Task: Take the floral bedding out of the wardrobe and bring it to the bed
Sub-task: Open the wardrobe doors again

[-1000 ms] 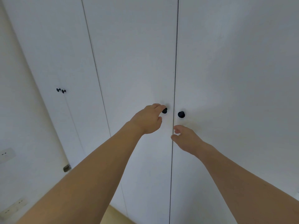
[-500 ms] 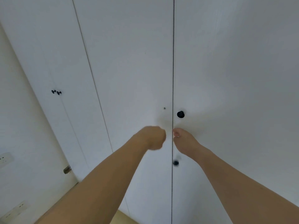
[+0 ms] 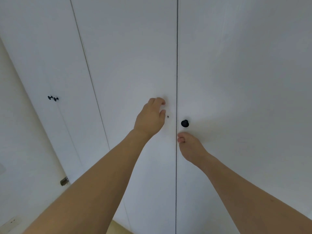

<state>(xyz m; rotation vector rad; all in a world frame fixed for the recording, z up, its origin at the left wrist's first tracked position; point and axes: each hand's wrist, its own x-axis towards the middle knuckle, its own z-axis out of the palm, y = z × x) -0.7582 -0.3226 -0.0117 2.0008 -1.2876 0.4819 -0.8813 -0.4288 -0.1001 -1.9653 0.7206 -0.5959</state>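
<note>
The white wardrobe [image 3: 128, 56] fills the view and both middle doors are closed, so the floral bedding is hidden. The right door [image 3: 244, 73] carries a black knob [image 3: 184, 123]. On the left door there is only a small bare screw hole [image 3: 167, 116] where a knob was. My left hand [image 3: 151, 118] is raised beside that hole, fingers spread and curved, holding nothing. My right hand [image 3: 190, 146] is just below the black knob, with its fingers curled against the seam between the doors.
Another pair of white doors with two small black knobs [image 3: 53, 98] stands to the left. A metal hinge [image 3: 64, 181] sits low by the left wall. A strip of tan floor [image 3: 116, 228] shows at the bottom.
The left door's black knob came off and dropped out of view. My left hand sank as a fist, then rose again to the bare hole with fingers apart. My right hand barely moved.
</note>
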